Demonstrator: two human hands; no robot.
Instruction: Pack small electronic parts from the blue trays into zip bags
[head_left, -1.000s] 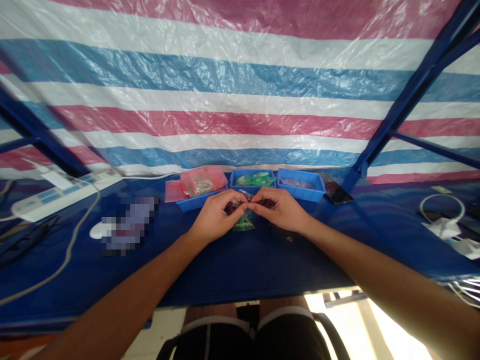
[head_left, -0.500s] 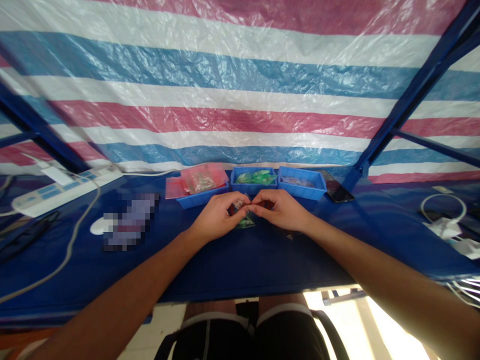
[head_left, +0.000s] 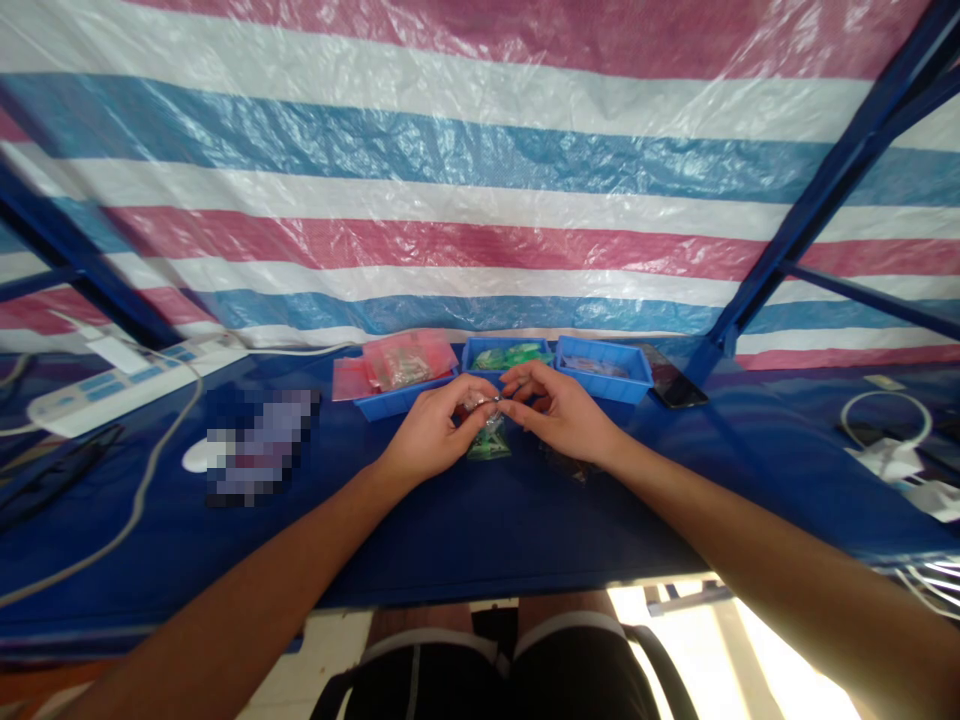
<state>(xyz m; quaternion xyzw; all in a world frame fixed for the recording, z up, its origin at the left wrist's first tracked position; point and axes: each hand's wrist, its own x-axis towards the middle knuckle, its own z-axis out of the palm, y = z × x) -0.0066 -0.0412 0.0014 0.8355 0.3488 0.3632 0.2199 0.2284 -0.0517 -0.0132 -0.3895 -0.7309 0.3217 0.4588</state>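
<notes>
My left hand [head_left: 435, 432] and my right hand [head_left: 559, 412] meet above the blue table top [head_left: 525, 530], with a small clear plastic packet [head_left: 480, 402] at their fingertips. Its contents are mostly hidden by my fingers, though something shiny glints at its right end. Left fingers pinch it, and my right thumb and forefinger hold its right end. Just below, a green-and-clear packet [head_left: 488, 446] lies on the table. A dark packet [head_left: 562, 462] lies under my right wrist, partly hidden.
Behind my hands stand several blue trays: one [head_left: 405, 405] under pink plastic bags, one [head_left: 506, 347] with green packets, one [head_left: 604, 385] with pinkish packets. A phone [head_left: 673, 381] lies to their right. A power strip [head_left: 127, 380], white mouse [head_left: 196, 456] and white cables lie about. A striped tarp hangs behind.
My hands have drawn slightly apart, the right one moving rightward with its fingers opening a little. More of the green packet shows below them.
</notes>
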